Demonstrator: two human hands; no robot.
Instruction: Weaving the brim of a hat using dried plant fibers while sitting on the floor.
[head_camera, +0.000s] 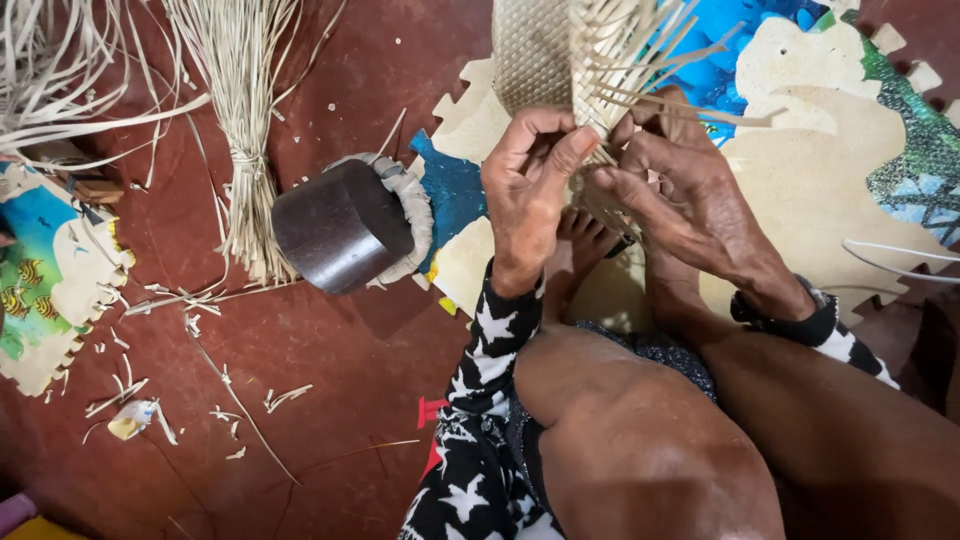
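The left hand (525, 190) and the right hand (680, 190) meet at the lower edge of a woven mat (540, 50); the left fingers (560, 150) are closed, pinching pale strips (640, 70) at the mat's unfinished edge; the right fingers (625, 185) curl shut on the same strips, just beside the left thumb; the loose strip ends fan out above the right hand, to the right of the woven part. The mat stands up from a foam puzzle tile (800, 170), cream with blue and green patches, which lies under the hands; a bare foot (585, 250) rests on this tile just below the mat. Left of the mat a dark cylinder (340, 225) with a cloth-wrapped end lies on the red floor (330, 380); further left of the mat lies a tied bundle of reed (245, 150); scraps (285, 397) are scattered on the floor below the bundle; another tile (45, 280) lies far left of the mat.
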